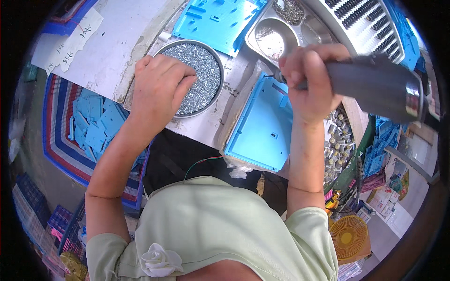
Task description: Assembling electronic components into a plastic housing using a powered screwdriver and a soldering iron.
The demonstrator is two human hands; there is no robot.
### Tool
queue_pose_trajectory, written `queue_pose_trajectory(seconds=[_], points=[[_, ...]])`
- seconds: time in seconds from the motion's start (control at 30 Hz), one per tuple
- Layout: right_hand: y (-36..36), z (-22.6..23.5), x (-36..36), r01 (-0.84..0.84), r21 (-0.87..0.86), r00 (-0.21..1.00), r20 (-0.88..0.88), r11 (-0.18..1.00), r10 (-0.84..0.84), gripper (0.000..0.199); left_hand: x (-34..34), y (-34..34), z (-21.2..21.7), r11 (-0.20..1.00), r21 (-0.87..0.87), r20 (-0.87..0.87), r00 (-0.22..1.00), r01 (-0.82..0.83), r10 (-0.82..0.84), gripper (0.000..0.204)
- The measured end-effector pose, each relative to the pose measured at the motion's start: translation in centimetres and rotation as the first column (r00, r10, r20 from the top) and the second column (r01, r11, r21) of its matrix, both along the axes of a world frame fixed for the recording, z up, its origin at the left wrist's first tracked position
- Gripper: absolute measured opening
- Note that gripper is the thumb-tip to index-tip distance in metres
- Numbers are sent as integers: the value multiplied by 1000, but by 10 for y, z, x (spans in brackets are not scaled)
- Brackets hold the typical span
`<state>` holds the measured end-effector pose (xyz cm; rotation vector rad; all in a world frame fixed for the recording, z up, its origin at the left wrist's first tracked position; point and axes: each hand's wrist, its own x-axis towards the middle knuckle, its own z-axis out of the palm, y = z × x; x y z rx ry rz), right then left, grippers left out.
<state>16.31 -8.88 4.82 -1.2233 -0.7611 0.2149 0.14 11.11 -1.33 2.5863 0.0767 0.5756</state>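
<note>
My left hand (161,86) is over the left side of a round metal bowl (219,93) full of small silver screws (199,61). Its fingers are curled together, and whatever lies in them is hidden. My right hand (311,82) is wrapped round a dark grey electric screwdriver (370,86), held sideways with its thick end to the right. Beneath the right hand's left side, a light blue plastic panel (260,126) rests on a wrapped pad at the table's near edge. The screwdriver's tip is hard to make out near the panel's top corner.
Another blue panel (215,23) lies behind the bowl. A metal tray (272,40) with round compartments holds small parts. At right are a white rack (361,21) with black pieces and a heap of metal parts (338,140). A striped bag (63,136) of blue pieces stands left.
</note>
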Motion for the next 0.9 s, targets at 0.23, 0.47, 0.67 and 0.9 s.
queue_pose_trajectory(seconds=[0.23,0.47,0.67,0.9], points=[[-13,1,-14,-79,13,994,80,997,77,9,-5,-7,3,989,-116,65,994,94,-87,11],[-11,17,-24,-28,-132,1000,-1,991,28,13,-6,-43,11,945,-207,292,938,253,-188,20],[-27,62,-51,-442,124,897,48,888,439,26,-13,-58,26,893,-286,346,906,349,-244,29],[-27,56,-68,-442,88,897,12,893,443,26,-22,-60,24,894,-240,371,886,379,-277,31]])
